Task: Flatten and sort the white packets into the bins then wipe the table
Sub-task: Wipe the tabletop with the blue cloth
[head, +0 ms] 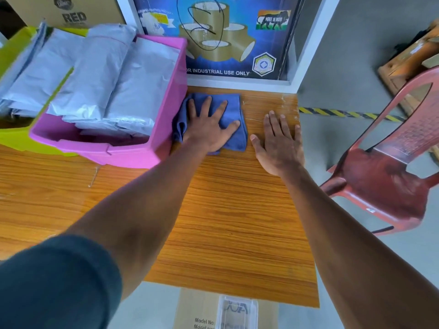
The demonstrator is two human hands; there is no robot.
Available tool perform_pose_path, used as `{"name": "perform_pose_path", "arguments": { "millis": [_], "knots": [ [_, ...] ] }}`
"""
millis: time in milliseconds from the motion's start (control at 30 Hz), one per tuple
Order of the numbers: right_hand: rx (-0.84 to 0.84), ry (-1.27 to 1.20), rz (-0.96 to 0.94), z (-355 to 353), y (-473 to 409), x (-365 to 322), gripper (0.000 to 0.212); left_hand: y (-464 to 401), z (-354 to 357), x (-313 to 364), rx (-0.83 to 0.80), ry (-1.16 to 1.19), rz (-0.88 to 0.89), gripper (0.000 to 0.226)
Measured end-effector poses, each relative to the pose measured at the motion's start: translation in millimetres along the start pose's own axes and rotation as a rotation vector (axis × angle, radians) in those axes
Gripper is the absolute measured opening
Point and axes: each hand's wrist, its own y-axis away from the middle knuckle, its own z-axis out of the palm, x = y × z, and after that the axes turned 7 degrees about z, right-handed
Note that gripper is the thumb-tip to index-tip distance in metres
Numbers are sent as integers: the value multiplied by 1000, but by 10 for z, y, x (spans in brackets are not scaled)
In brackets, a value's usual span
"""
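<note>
We count two bins on the wooden worktop [225, 210]: a pink bin [164, 129] and, to its left, a green bin [14, 136]. Both are stuffed with white packets [114, 74] standing on edge, too overlapped for us to count. One blue cloth [234, 108] lies just right of the pink bin, at the far end. Our left hand [209, 129] presses flat on it, fingers [222, 109] straight and spread. Our right hand [280, 143] rests palm down on bare wood just beside the cloth, fingers extended, holding nothing. One red plastic chair [384, 176] stands to the right.
</note>
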Motion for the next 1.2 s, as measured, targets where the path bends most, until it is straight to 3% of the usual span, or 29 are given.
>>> {"name": "perform_pose_path", "arguments": {
  "millis": [133,367,533,633,867,1100,1200],
  "knots": [
    [0,-1,5,-4,5,8,78,-48,-9,2,-25,-15,9,91],
    [-29,-2,10,-61,40,-16,76,1249,313,13,22,-73,109,86],
    [-24,-5,15,-48,22,-26,72,431,118,50,-17,49,67,92],
    [-24,-3,16,-33,18,-24,69,209,119,140,-48,-16,56,93],
    [-59,4,31,-116,58,-41,68,1619,380,91,64,-121,232,89],
    [-46,17,21,-65,52,-35,69,543,166,-22,-22,-5,92,93],
    [-57,21,28,-79,98,-47,67,689,188,26,-37,9,97,91]
  ]
}}
